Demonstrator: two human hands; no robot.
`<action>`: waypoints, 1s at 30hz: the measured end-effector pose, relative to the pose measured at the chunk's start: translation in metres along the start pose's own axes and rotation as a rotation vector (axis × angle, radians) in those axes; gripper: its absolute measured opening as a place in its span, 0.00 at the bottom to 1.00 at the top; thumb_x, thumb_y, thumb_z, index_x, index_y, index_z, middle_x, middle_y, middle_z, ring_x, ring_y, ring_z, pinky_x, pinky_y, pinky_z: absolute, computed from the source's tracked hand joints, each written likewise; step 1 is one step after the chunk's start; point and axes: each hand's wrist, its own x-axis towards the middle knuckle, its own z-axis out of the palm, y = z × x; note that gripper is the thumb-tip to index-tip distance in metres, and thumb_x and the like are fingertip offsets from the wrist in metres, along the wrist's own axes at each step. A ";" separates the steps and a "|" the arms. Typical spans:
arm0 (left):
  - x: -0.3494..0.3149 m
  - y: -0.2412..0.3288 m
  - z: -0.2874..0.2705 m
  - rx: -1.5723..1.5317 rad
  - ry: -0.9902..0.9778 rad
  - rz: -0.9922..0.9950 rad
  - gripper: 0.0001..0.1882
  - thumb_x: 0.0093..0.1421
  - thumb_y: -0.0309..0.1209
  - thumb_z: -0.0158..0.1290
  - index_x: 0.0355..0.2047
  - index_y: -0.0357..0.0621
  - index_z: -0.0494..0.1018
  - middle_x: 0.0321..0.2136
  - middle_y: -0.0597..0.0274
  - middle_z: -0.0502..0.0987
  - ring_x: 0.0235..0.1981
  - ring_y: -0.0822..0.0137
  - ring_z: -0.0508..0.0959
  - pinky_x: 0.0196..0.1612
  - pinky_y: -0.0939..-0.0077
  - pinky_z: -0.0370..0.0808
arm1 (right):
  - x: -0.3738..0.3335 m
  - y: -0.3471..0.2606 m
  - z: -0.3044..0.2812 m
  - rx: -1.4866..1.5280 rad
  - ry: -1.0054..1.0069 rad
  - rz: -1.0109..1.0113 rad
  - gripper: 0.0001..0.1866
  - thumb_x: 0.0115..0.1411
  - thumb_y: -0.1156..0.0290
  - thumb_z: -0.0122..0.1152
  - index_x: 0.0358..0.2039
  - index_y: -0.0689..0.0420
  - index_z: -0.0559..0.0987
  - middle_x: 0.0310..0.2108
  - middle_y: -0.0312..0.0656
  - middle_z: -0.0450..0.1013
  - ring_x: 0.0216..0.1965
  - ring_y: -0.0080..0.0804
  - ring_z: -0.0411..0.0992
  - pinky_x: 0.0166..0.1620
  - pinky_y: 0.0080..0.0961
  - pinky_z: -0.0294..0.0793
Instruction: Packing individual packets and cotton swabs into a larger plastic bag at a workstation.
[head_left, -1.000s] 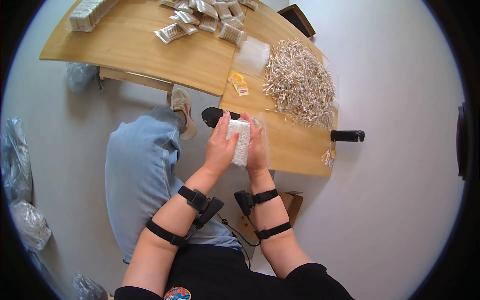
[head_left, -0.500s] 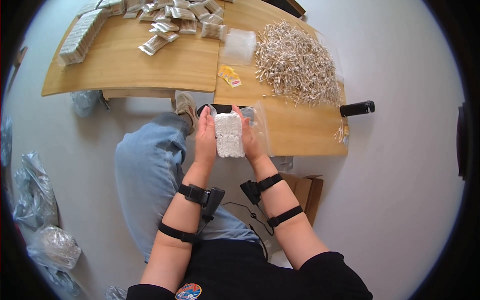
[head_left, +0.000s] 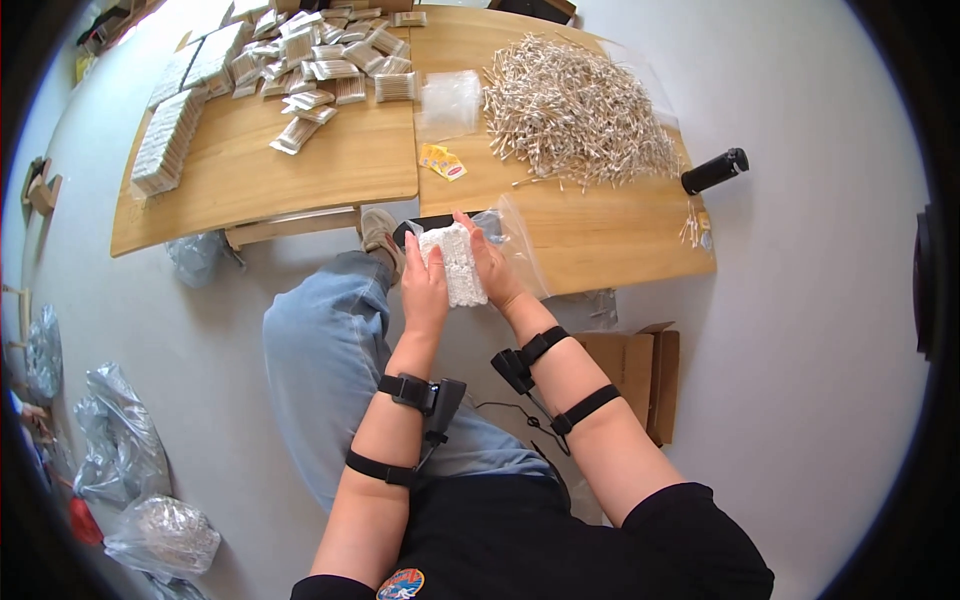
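Note:
Between my two palms, just off the table's near edge, is a block of cotton swabs (head_left: pixel 458 265), its white tips facing up in tight rows. My left hand (head_left: pixel 424 292) presses its left side, with the thumb near its upper surface. On the other side, my right hand (head_left: pixel 491 268) presses with fingers pointing away from me. The block is tilted slightly. Beyond my right hand, a clear plastic bag (head_left: pixel 520 245) lies over the table edge. A dark object (head_left: pixel 432 222) is partly hidden behind my fingers.
A big heap of loose swabs (head_left: pixel 580 110) covers the far right of the table (head_left: pixel 600 245). Flat clear bags (head_left: pixel 449 103), yellow labels (head_left: pixel 442 161) and a black cylinder (head_left: pixel 715 172) lie around it. Packed swabs (head_left: pixel 335 68) fill the far left. A cardboard box (head_left: pixel 622 375) stands below.
The block has tipped slightly to the left between my hands, and my left thumb has come over its near-left side. The whole view has turned a little.

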 end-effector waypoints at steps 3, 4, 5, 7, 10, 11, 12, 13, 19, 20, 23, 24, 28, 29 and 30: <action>0.002 0.011 -0.001 0.030 -0.040 -0.066 0.29 0.69 0.36 0.43 0.64 0.31 0.54 0.56 0.30 0.66 0.58 0.40 0.68 0.58 0.61 0.67 | 0.003 0.001 -0.001 0.015 -0.002 0.000 0.38 0.72 0.44 0.25 0.65 0.66 0.59 0.67 0.51 0.56 0.70 0.38 0.49 0.69 0.29 0.45; 0.003 0.016 -0.001 0.043 -0.055 -0.113 0.28 0.69 0.36 0.44 0.64 0.33 0.55 0.58 0.31 0.64 0.61 0.42 0.66 0.61 0.61 0.64 | 0.001 0.002 -0.002 0.020 0.007 -0.003 0.38 0.72 0.44 0.25 0.65 0.66 0.59 0.67 0.51 0.56 0.70 0.38 0.49 0.69 0.29 0.45; 0.004 0.014 -0.001 0.049 -0.055 -0.104 0.28 0.69 0.36 0.44 0.64 0.33 0.55 0.58 0.31 0.64 0.61 0.42 0.66 0.61 0.61 0.64 | 0.000 0.001 0.000 0.009 0.004 -0.001 0.37 0.72 0.45 0.26 0.65 0.64 0.60 0.67 0.52 0.56 0.70 0.42 0.49 0.69 0.30 0.45; 0.004 0.011 0.000 0.330 0.143 0.281 0.28 0.68 0.36 0.44 0.65 0.38 0.57 0.65 0.39 0.58 0.65 0.44 0.59 0.65 0.54 0.57 | 0.002 -0.001 0.003 0.006 0.007 -0.005 0.36 0.72 0.46 0.26 0.65 0.62 0.61 0.67 0.54 0.55 0.70 0.45 0.49 0.69 0.32 0.46; -0.002 0.024 -0.001 0.712 -0.088 0.388 0.28 0.68 0.39 0.42 0.66 0.44 0.58 0.68 0.50 0.53 0.69 0.47 0.52 0.67 0.46 0.49 | 0.000 0.003 -0.002 -0.010 0.039 -0.005 0.35 0.72 0.46 0.27 0.65 0.62 0.61 0.67 0.54 0.56 0.70 0.46 0.49 0.69 0.31 0.46; -0.002 0.024 -0.003 0.720 -0.093 0.392 0.28 0.68 0.39 0.42 0.66 0.44 0.58 0.68 0.50 0.53 0.69 0.47 0.52 0.67 0.46 0.49 | 0.000 0.001 -0.001 -0.016 0.040 -0.006 0.35 0.72 0.46 0.27 0.65 0.62 0.62 0.66 0.54 0.56 0.70 0.46 0.49 0.69 0.31 0.47; 0.000 0.025 -0.004 0.723 -0.098 0.379 0.28 0.68 0.41 0.42 0.65 0.45 0.59 0.68 0.53 0.55 0.69 0.49 0.52 0.68 0.46 0.48 | -0.001 0.000 0.001 -0.022 0.041 -0.008 0.35 0.72 0.47 0.27 0.64 0.62 0.62 0.66 0.54 0.57 0.70 0.46 0.49 0.69 0.32 0.47; 0.000 0.026 -0.006 0.726 -0.102 0.365 0.28 0.67 0.42 0.42 0.65 0.46 0.61 0.68 0.57 0.57 0.70 0.51 0.52 0.68 0.45 0.46 | -0.003 -0.002 0.003 -0.012 0.047 -0.008 0.35 0.72 0.47 0.27 0.64 0.62 0.62 0.66 0.54 0.57 0.70 0.46 0.49 0.69 0.32 0.47; -0.004 0.031 0.003 0.887 -0.123 0.358 0.29 0.69 0.46 0.39 0.66 0.46 0.58 0.69 0.58 0.53 0.70 0.51 0.49 0.68 0.42 0.44 | -0.003 0.004 0.001 -0.041 0.088 -0.029 0.33 0.73 0.48 0.28 0.62 0.61 0.65 0.64 0.52 0.61 0.69 0.45 0.52 0.68 0.33 0.51; -0.006 0.034 0.002 0.877 -0.153 0.406 0.30 0.69 0.46 0.39 0.66 0.45 0.57 0.69 0.57 0.54 0.71 0.51 0.49 0.68 0.41 0.43 | -0.003 0.004 0.001 -0.020 0.105 -0.021 0.31 0.73 0.49 0.29 0.62 0.59 0.67 0.62 0.51 0.63 0.68 0.44 0.54 0.67 0.33 0.54; -0.005 0.035 0.005 0.882 -0.162 0.375 0.31 0.68 0.47 0.39 0.66 0.44 0.57 0.69 0.57 0.53 0.70 0.51 0.49 0.68 0.41 0.44 | 0.001 0.005 0.003 0.003 0.145 -0.038 0.28 0.73 0.51 0.33 0.59 0.57 0.70 0.59 0.49 0.68 0.65 0.43 0.59 0.64 0.33 0.60; -0.003 0.034 0.005 0.924 -0.174 0.374 0.31 0.68 0.47 0.39 0.66 0.44 0.57 0.69 0.57 0.53 0.71 0.51 0.49 0.67 0.42 0.45 | 0.002 0.007 0.003 0.001 0.164 -0.057 0.25 0.73 0.53 0.35 0.58 0.55 0.72 0.57 0.48 0.70 0.64 0.43 0.62 0.62 0.32 0.63; -0.002 0.037 0.004 0.918 -0.178 0.372 0.31 0.67 0.48 0.40 0.66 0.47 0.58 0.69 0.55 0.53 0.70 0.49 0.50 0.67 0.40 0.46 | 0.003 0.016 0.004 -0.024 0.201 -0.116 0.23 0.72 0.55 0.40 0.56 0.56 0.73 0.56 0.48 0.71 0.62 0.43 0.65 0.60 0.33 0.66; -0.004 0.040 0.004 0.920 -0.171 0.370 0.31 0.66 0.48 0.41 0.66 0.50 0.59 0.69 0.53 0.53 0.70 0.48 0.50 0.66 0.38 0.48 | 0.003 0.015 0.006 -0.006 0.216 -0.064 0.22 0.71 0.56 0.42 0.55 0.57 0.74 0.56 0.48 0.71 0.61 0.43 0.66 0.60 0.32 0.66; -0.005 0.043 0.003 0.921 -0.164 0.368 0.31 0.66 0.49 0.42 0.66 0.52 0.60 0.68 0.52 0.54 0.69 0.46 0.51 0.65 0.37 0.49 | 0.003 0.014 0.007 0.011 0.230 -0.012 0.22 0.71 0.56 0.44 0.54 0.58 0.75 0.56 0.48 0.72 0.60 0.43 0.67 0.59 0.32 0.67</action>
